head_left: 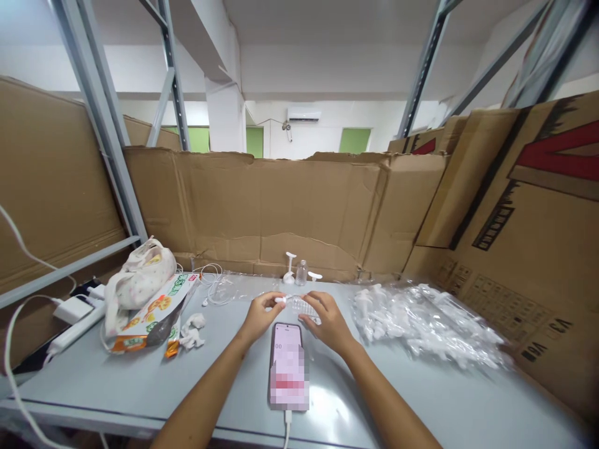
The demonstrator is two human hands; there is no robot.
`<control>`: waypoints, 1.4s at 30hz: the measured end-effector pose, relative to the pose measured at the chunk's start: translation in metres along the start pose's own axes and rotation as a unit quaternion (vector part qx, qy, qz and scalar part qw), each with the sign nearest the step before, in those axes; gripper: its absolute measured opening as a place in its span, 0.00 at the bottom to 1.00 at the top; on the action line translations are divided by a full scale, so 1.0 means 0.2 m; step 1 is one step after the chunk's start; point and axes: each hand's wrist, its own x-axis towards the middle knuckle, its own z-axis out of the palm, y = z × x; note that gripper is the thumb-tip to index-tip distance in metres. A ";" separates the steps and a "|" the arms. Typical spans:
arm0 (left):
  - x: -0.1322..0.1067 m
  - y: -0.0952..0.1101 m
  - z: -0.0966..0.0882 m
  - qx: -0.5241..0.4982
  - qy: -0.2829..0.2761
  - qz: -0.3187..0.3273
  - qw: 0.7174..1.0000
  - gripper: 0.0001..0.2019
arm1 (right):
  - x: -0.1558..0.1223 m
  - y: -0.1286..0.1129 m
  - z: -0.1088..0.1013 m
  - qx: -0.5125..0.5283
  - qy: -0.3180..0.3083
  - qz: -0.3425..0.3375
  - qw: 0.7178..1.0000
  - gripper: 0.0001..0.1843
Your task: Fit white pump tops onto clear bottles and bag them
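Note:
My left hand (262, 317) is closed, its thumb and fingertips pinching a small white plastic piece (279, 300); whether it is a cap or a pump top I cannot tell. My right hand (330, 321) is closed round a clear ribbed plastic bottle (303, 306), lying sideways with its neck end towards the white piece. Both meet just above the table, behind a phone (287, 368) with a lit screen. Farther back stand a white pump head (289, 269) and a clear bottle (302, 273), with a second white pump top (315, 276) beside them.
To the right lie clear bags of white pump parts (421, 321). At left are a cloth bag (140, 274), a snack packet (161, 305), crumpled tissue (191, 332), white earphones (215, 284) and a power strip (77, 327). Cardboard (281, 199) walls the back.

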 end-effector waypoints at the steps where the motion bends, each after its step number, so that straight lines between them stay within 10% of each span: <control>1: 0.00 0.00 0.00 -0.009 -0.005 -0.008 1.000 0.15 | -0.01 0.00 0.00 0.007 0.005 0.000 1.000 0.24; 12: 0.01 0.00 0.01 -0.158 -0.018 -0.090 0.983 0.19 | 0.01 -0.04 0.01 0.164 0.058 0.134 0.976 0.20; 26: -0.02 0.04 0.04 -0.128 0.011 -0.026 0.991 0.16 | 0.04 -0.11 0.00 0.319 0.046 0.417 0.850 0.21; 42: 0.00 -0.02 0.04 -0.143 -0.007 -0.103 0.984 0.19 | 0.02 -0.08 0.01 0.201 0.022 0.109 0.973 0.17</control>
